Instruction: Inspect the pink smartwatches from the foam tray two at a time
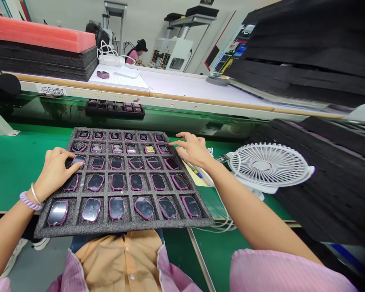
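From my distant post I'm seeing a green table (9,178) stretching across, with a shelf (182,84) running along its far side. A tall black stack (301,83) is filling the shelf's right end. On the table, a grey tray (124,230) is holding rows of watches, its near edge overhanging the table's near edge. A white fan (263,165) is standing on the table, beyond the tray's right edge. My wearer's left hand (53,167) is reaching over the tray's left edge, its fingers curling; the thumb is lying on a watch (79,158) in the left column, midway between the far and near edges. The forefinger is resting close beside that thumb, and I cannot tell whether they are pinching the watch. The right hand (192,149) is hovering by the tray's far right corner, its fingers spreading; I cannot tell whether a fingertip is touching the rim. One watch near the far edge is showing a yellow screen (149,149). A pen (197,173) is lying between tray and fan.
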{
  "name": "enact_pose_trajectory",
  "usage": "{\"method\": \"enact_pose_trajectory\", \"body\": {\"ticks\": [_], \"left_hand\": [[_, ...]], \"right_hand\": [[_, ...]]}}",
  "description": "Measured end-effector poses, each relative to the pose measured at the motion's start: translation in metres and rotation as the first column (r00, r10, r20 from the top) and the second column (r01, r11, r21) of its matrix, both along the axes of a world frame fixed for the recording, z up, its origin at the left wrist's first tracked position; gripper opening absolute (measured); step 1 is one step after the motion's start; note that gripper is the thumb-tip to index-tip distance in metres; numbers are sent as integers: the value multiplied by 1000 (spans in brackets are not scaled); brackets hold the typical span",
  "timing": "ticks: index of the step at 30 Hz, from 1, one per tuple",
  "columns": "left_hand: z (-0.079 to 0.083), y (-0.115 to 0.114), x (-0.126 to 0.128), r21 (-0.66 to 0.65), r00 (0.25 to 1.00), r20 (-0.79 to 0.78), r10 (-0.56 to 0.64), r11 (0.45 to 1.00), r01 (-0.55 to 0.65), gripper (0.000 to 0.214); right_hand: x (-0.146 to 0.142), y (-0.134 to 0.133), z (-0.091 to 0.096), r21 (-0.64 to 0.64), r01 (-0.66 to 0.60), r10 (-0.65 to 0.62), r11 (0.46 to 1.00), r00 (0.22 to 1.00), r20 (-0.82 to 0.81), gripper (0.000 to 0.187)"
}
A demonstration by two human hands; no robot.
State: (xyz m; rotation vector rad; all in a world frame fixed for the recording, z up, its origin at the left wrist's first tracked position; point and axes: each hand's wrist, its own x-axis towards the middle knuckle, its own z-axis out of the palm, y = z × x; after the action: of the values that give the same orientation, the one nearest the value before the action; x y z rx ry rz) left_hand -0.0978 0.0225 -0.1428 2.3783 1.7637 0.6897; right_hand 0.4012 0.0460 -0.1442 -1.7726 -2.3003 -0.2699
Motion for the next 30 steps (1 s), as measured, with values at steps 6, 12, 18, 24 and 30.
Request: {"method": "enact_pose_trajectory", "body": {"ticks": [6, 12, 18, 24, 30], "left_hand": [[7, -9, 8, -77, 986, 164, 11, 997, 2, 44], [5, -8, 8, -124, 903, 415, 114, 990, -68, 55], [16, -10, 9, -185, 703, 706, 88, 981, 64, 50], [41, -21, 21, -299, 526, 832, 179, 942, 151, 57], [58, -14, 59, -299, 466, 872, 151, 918, 262, 52]], "right_hand": [[-32, 6, 11, -45, -85, 86, 995, 996, 19, 47], [-120, 12, 19, -96, -376, 369, 922, 925, -85, 39], [-238, 5, 32, -289, -481, 469, 828, 876, -114, 26], [-277, 1, 35, -332, -432, 387, 839, 901, -196, 24], [-243, -6, 40, -281, -633, 209, 721, 585, -783, 24]]}}
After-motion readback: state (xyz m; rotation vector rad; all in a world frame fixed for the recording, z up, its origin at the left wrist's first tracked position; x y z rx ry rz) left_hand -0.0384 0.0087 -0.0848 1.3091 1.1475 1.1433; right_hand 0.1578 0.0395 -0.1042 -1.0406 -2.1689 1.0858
